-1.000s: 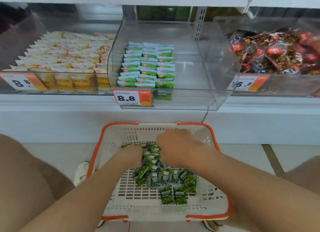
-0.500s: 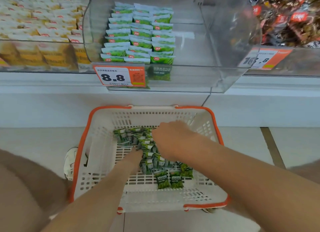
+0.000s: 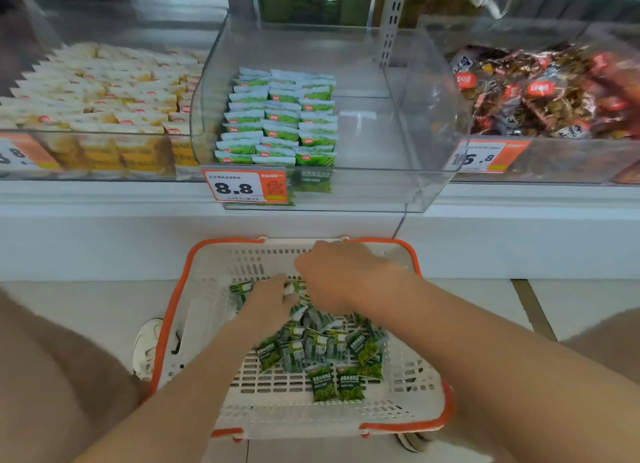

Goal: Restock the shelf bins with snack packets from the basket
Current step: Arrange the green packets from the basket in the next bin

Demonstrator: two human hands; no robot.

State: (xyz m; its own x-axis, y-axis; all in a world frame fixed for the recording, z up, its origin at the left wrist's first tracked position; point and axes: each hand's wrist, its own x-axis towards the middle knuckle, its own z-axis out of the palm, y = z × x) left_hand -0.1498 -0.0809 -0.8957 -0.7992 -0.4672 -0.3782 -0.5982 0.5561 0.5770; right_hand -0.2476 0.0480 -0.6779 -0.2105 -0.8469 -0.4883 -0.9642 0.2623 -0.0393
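A white basket with an orange rim [image 3: 194,275] stands on the floor below the shelf and holds a pile of small green snack packets [image 3: 322,348]. Both hands are down in the pile at its far side. My left hand [image 3: 270,298] has its fingers curled round packets. My right hand [image 3: 339,275] is arched over the pile with its fingers curled down into the packets; its fingertips are hidden. Above, the clear middle bin [image 3: 381,185] holds neat rows of green and white packets [image 3: 280,116] on its left side, and its right side is bare.
A bin of yellow and white packets [image 3: 97,99] is at the left and a bin of dark red packets [image 3: 540,88] at the right. Orange price tags [image 3: 246,185] hang on the bin fronts. My knees flank the basket, and a white shoe [image 3: 147,348] sits by its left side.
The view has tilted back up toward the shelf. My left hand has moved forward and closed on packets at the far side of the pile; my right hand has stayed over the pile.
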